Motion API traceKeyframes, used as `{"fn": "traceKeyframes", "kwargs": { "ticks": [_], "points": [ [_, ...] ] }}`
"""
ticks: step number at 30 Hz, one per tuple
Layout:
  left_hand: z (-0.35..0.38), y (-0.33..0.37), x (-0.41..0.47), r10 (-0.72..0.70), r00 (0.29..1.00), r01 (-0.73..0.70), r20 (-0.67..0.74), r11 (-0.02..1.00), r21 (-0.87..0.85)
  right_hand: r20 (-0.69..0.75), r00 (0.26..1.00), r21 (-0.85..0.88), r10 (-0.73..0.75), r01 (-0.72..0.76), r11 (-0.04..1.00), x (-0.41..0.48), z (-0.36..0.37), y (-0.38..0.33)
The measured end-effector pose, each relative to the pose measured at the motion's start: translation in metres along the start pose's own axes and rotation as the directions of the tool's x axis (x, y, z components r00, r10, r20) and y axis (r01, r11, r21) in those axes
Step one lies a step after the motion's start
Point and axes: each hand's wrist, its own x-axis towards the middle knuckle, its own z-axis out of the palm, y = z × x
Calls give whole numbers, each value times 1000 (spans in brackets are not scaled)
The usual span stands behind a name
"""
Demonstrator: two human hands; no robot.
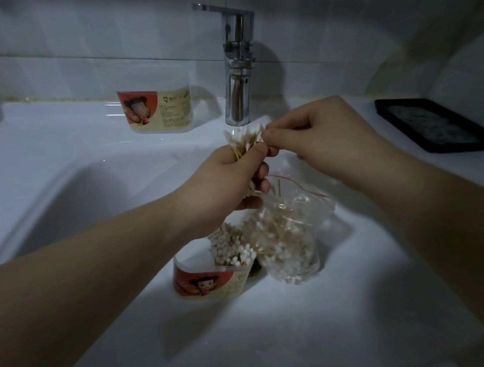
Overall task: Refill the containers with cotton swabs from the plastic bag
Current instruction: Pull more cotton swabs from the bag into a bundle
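- Left hand [234, 178] is fisted round a bundle of cotton swabs [243, 141], stems roughly upright, tips up by the tap [237, 69].
- Right hand [318, 138] pinches the bundle's top tips.
- The part-filled near container [210, 280] sits straight below the left hand, with the plastic bag [291, 245] against its right side.
- Far container [158, 109] stands behind, well apart.
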Motion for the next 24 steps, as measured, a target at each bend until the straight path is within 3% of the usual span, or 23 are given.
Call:
{"fn": "traceKeyframes", "kwargs": {
  "ticks": [7,15,21,24],
  "points": [
    [-1,0,1,-20,1000,20,4,1000,-11,167,970,-107,-179,198,974,-4,0,-5],
    [-1,2,0,-28,1000,28,2,999,19,383,896,-273,-223,341,900,-11,2,-4],
    [-1,3,1,-51,999,52,12,998,-46,427,875,-261,-226,359,896,-11,0,-2],
    [0,4,1,-43,999,44,8,998,-37,443,841,-275,-312,458,845,-11,1,-3]
  ]
}}
